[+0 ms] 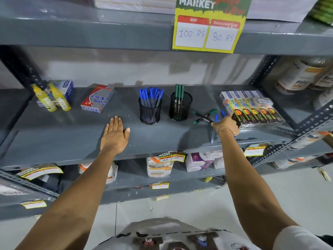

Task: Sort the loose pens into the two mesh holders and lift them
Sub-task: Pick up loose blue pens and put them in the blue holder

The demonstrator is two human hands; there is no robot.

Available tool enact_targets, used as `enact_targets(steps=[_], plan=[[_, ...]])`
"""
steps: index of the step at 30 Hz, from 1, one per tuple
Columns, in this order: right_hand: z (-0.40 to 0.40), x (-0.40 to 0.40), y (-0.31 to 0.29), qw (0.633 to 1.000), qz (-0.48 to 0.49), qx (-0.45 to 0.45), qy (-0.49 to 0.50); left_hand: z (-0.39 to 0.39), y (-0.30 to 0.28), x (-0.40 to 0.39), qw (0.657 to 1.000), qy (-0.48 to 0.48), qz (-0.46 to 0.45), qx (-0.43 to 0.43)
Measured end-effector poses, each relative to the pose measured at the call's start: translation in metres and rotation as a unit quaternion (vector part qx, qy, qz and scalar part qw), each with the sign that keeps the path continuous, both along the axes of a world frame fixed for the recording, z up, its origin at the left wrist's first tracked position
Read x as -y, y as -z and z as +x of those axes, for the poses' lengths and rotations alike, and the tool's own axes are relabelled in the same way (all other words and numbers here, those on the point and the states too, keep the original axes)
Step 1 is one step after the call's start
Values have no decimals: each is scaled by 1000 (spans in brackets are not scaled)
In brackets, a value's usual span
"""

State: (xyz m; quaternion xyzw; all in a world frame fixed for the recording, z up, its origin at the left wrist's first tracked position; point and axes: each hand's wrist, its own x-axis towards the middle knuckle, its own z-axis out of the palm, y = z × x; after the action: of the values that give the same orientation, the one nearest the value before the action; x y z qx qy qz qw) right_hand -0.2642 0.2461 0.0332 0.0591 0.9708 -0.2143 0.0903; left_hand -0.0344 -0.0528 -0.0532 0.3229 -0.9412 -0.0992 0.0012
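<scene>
Two black mesh holders stand on the grey shelf [72,138]. The left holder [150,112] is full of several blue-capped pens. The right holder [180,109] has three green-capped pens. Loose green pens [203,116] lie crossed to the right of it, and a loose blue pen [214,129] lies beside them. My right hand [226,125] is down on these loose pens, its fingers closed around the end of one green pen. My left hand [115,135] rests flat on the shelf, left of the blue holder, holding nothing.
Boxes of colour pencils [252,107] lie right behind my right hand. A red and white box [98,98] and two yellow glue bottles [52,98] sit at the left. The upper shelf with a price tag [207,33] hangs overhead.
</scene>
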Motion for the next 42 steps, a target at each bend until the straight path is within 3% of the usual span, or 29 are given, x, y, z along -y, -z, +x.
enact_targets(steps=[5,10,14,18,21,28,35,38,42], plan=[[2,3,1,1000,-2,5,3,1,-1,-1,1000,2,-8,-3],[0,21,-25,986,-138,-85,-29,1,-1,-1,1000,0,-5,-5],[18,74,-59,930,-310,-161,-113,1,-1,-2,1000,-1,-1,-6],[45,134,-62,868,-453,-111,-169,2,-2,-1,1000,0,-5,-8],[60,161,-48,845,-494,-93,-181,2,-1,0,1000,2,-7,-16],[67,179,-16,883,-426,-39,-194,2,4,5,1000,4,-13,-25],[40,162,-30,876,-448,-122,-131,1,4,4,1000,2,-5,-20],[12,130,-29,905,-389,-159,-66,1,3,4,1000,1,2,-22],[-17,66,-8,965,-210,-154,20,0,2,3,1000,-1,1,-17]])
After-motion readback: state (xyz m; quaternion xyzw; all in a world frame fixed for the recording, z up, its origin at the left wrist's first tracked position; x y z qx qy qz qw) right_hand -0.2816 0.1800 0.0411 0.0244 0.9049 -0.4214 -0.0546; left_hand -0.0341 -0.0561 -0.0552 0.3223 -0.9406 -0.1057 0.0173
